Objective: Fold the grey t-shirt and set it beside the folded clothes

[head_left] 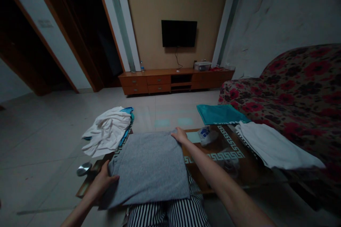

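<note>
A folded grey garment lies flat on the glass coffee table in front of me. My left hand grips its near left edge, fingers curled over the cloth. My right hand is stretched out to the far right corner and pinches the cloth there. A black-and-white striped garment pokes out from under the grey one at the near edge.
A crumpled white garment over blue cloth sits at the table's left end. A folded teal cloth, a folded white garment and a plastic bag lie to the right. The floral sofa stands right, the TV cabinet far behind.
</note>
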The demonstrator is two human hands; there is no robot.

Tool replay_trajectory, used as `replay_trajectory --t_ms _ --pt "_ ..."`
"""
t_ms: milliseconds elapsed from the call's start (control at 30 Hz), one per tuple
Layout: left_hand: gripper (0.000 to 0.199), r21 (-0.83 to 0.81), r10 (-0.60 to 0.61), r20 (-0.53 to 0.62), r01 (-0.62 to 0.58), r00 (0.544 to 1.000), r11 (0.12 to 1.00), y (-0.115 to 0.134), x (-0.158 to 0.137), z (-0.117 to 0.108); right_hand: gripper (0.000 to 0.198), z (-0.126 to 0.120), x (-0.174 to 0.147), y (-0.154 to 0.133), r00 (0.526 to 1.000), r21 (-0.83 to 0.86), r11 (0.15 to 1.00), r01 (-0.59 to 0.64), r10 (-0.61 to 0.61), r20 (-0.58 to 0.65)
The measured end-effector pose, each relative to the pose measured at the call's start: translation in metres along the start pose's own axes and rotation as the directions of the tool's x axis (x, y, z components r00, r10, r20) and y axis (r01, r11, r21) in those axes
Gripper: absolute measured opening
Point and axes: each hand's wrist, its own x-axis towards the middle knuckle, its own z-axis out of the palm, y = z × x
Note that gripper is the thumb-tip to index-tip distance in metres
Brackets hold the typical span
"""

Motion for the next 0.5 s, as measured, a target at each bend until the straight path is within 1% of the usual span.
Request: replay_trajectory --t_ms 100,200,233,300,367,400,433,500 --pt "0.093 -0.008 0.035 0.058 -0.035 0.998 0.999 0.006 0.014 0.000 0.047 -0.004 0.016 0.003 0.998 0.049 0.999 -0.008 0.005 0.070" --pt "0.095 0.048 0.069 0.110 -0.074 0.992 0.996 0.026 0.038 0.004 0.040 -0.021 0.024 0.022 0.993 0.105 0.994 -0.033 0.021 0.117" --pt "0.095 0.064 0.093 0.135 -0.102 0.987 0.993 0.037 0.048 0.007 0.039 -0.029 0.026 0.031 0.992 0.123 0.991 -0.042 0.027 0.126" --pt "0.096 0.076 0.184 0.171 -0.199 0.968 0.977 0.066 0.073 0.016 0.037 -0.047 0.028 0.050 0.990 0.156 0.986 -0.059 0.038 0.135" --pt "0.096 0.077 0.267 0.180 -0.284 0.947 0.956 0.101 0.103 0.028 0.037 -0.065 0.030 0.070 0.991 0.187 0.980 -0.072 0.049 0.126" --pt "0.095 0.074 0.285 0.176 -0.301 0.942 0.951 0.119 0.120 0.034 0.037 -0.074 0.032 0.079 0.992 0.201 0.976 -0.079 0.057 0.111" --pt "0.092 0.068 0.275 0.176 -0.291 0.945 0.954 0.136 0.137 0.041 0.038 -0.082 0.033 0.088 0.994 0.213 0.973 -0.085 0.067 0.092" --pt "0.083 0.046 0.199 0.201 -0.212 0.959 0.976 0.166 0.169 0.053 0.038 -0.099 0.036 0.104 0.993 0.227 0.967 -0.113 0.099 0.070"
